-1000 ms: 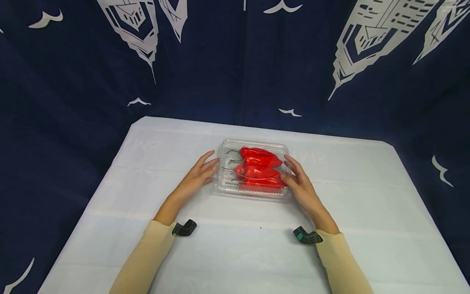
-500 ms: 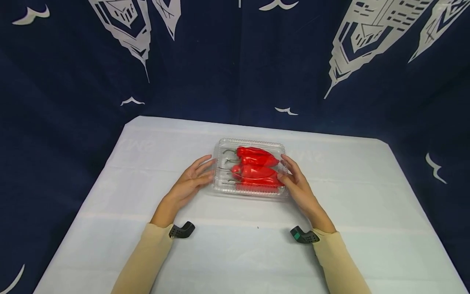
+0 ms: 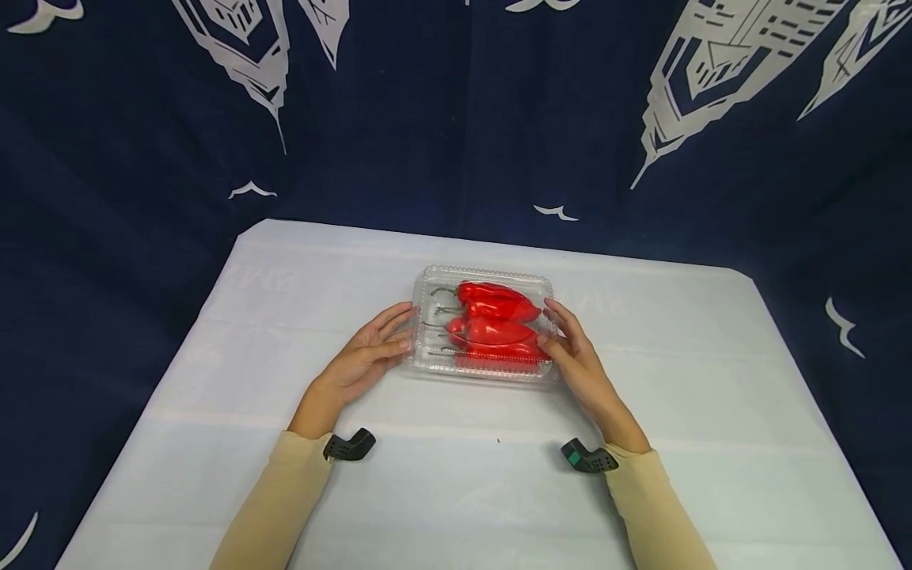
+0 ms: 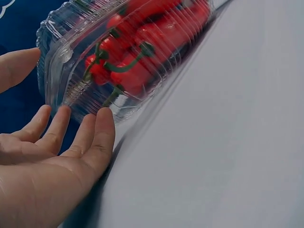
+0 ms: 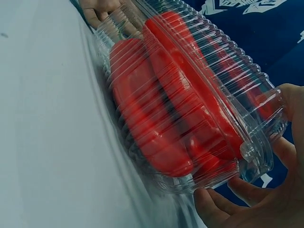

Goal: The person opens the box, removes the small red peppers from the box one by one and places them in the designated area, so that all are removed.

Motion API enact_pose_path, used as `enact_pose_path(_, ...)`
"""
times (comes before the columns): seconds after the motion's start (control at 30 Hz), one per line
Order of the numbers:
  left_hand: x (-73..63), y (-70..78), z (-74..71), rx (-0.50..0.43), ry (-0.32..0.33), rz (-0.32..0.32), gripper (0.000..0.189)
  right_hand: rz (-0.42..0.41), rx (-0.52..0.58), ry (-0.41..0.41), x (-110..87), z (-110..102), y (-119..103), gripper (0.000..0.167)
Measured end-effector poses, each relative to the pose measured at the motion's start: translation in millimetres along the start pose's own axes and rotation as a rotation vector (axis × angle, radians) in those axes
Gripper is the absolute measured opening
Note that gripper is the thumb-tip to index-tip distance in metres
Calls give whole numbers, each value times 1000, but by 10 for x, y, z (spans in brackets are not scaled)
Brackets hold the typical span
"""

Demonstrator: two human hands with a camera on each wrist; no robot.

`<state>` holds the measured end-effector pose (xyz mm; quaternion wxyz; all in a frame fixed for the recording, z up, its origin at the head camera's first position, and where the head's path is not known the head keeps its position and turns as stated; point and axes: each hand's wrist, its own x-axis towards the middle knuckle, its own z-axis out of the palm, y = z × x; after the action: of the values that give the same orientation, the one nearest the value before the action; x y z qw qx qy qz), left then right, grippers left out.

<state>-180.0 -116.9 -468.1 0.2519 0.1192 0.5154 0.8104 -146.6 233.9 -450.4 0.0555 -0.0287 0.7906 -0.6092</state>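
A clear plastic clamshell container [image 3: 484, 273] lies on the white-covered table, its ribbed lid closed. Several long red peppers [image 3: 499, 332] fill it, green stems toward the left. My left hand [image 3: 363, 356] is at the container's left end, fingers spread and mostly straight. In the left wrist view its fingertips [image 4: 104, 118] are right at the end wall, with the thumb by the rim. My right hand [image 3: 587, 360] holds the opposite end. The right wrist view has that thumb over the rim and the other fingers [image 5: 247, 192] bent along the end wall.
White cloth covers the table [image 3: 456, 499], whose far edge runs behind the container. A dark blue curtain [image 3: 399, 142] with white building and bird prints hangs beyond it. Black straps [image 3: 352, 445] sit at both wrists over beige sleeves [image 3: 274, 503].
My left hand has come in against the container's left end, its thumb now close to the side. My right hand keeps its hold. The whole head view has shifted slightly.
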Motion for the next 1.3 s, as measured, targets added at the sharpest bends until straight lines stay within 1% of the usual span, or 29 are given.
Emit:
enact_pose_path(0.1, 0, 2, 4, -14, -15, -3, 71, -25, 1, -3, 6, 15, -1, 62)
enact_pose_path(0.23, 11, -5, 12, -8, -24, -1, 72, -49, 1, -4, 9, 33, 5, 61)
enact_pose_path(0.43, 10, -15, 13, 20, -33, 2, 74, -43, -16, -3, 6, 45, -2, 61)
enact_pose_path(0.53, -6, -11, 28, 70, -30, 7, 76, -37, -19, -5, 9, 50, 0, 61)
enact_pose_path(0.67, -23, -12, 49, 205, -6, -13, 89, -33, -27, -2, 6, 61, 4, 61)
enact_pose_path(0.77, -31, -15, 67, 286, 8, -40, 98, -43, -16, 2, 4, 73, 9, 60)
enact_pose_path(0.83, -30, -22, 81, 316, 13, -45, 101, -49, -6, 4, 5, 80, 12, 60)
enact_pose_path(0.93, -23, -32, 106, 348, 37, -48, 100, -46, -7, 9, 2, 88, 8, 59)
enact_pose_path(1.03, -17, -42, 127, 358, 64, -41, 99, -41, -20, 14, -3, 93, 5, 59)
enact_pose_path(1.13, -15, -51, 150, 348, 86, -30, 98, -40, -20, 12, -7, 91, 3, 59)
enact_pose_path(1.3, -14, -65, 168, 316, 101, -11, 95, -39, -29, -2, -14, 88, -12, 59)
